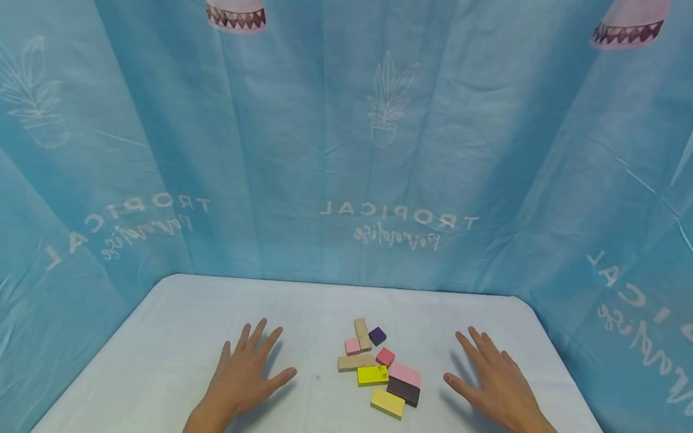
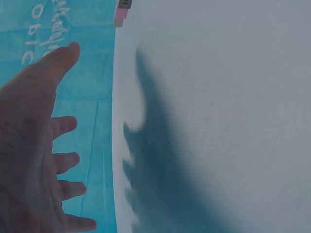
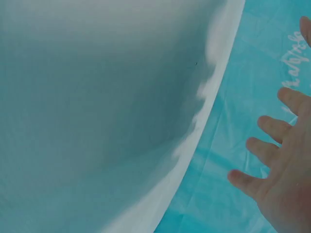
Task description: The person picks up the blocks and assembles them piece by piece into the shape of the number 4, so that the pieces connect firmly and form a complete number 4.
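A loose group of small coloured blocks lies on the white table between the two hands. In the head view it holds two plain wooden sticks, the upper stick (image 1: 363,334) and the lower stick (image 1: 355,362), a purple cube (image 1: 378,335), a pink cube (image 1: 352,346), a red-pink cube (image 1: 385,356), a pink block (image 1: 405,374), a dark brown block (image 1: 403,391), a bright yellow block (image 1: 373,376) and a paler yellow block (image 1: 387,403). Left of them my left hand (image 1: 240,376) hovers with fingers spread, holding nothing. My right hand (image 1: 494,380) hovers likewise on their right, also holding nothing.
The white table (image 1: 162,337) has rounded far corners. Blue curtains (image 1: 281,180) printed with lettering and potted plants hang behind it and on both sides. Each hand casts a shadow on the tabletop in its wrist view.
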Available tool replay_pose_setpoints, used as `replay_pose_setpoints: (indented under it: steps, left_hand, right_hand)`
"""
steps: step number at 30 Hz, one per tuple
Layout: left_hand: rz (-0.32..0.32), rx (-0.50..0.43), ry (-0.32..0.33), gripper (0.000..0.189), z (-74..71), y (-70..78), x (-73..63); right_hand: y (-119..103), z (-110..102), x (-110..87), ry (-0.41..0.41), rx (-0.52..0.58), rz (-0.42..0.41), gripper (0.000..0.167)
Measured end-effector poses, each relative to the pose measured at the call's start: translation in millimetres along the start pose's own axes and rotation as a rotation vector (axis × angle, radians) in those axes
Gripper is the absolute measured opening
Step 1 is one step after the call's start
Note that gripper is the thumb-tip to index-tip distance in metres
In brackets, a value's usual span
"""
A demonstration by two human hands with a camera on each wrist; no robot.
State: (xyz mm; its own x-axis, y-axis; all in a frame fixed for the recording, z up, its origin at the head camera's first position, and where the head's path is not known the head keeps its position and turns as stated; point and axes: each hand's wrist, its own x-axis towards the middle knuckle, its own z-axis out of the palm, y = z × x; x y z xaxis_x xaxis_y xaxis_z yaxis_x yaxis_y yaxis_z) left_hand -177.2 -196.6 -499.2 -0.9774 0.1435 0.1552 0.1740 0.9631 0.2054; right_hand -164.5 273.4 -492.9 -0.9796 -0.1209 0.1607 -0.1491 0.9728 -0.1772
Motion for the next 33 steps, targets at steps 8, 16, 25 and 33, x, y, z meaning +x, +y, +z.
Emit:
replay_pose_setpoints:
  steps: [8, 16, 25, 33]
  left_hand:
    - [0.093, -0.083, -0.023, 0.071, 3.1, 8.7, -2.6]
    - [0.173, -0.185, -0.009, 0.049, 9.7, 28.5, 0.4]
    - [0.25, -0.212, -0.096, 0.037, 18.3, 64.1, 12.2]
    - [0.41, -0.246, -0.148, 0.027, 21.4, 108.9, 9.0]
  right_hand:
    - [-11.5, 1.5, -6.3, -0.013, 0.086, 0.023, 0.072]
    - [-34.4, 6.8, -2.1, -0.05, 0.186, 0.024, 0.041]
    - [-63.6, 10.5, 3.8, -0.082, 0.214, -0.093, 0.019]
    - [-73.2, 11.2, 0.2, -0.17, 0.231, -0.228, 0.018]
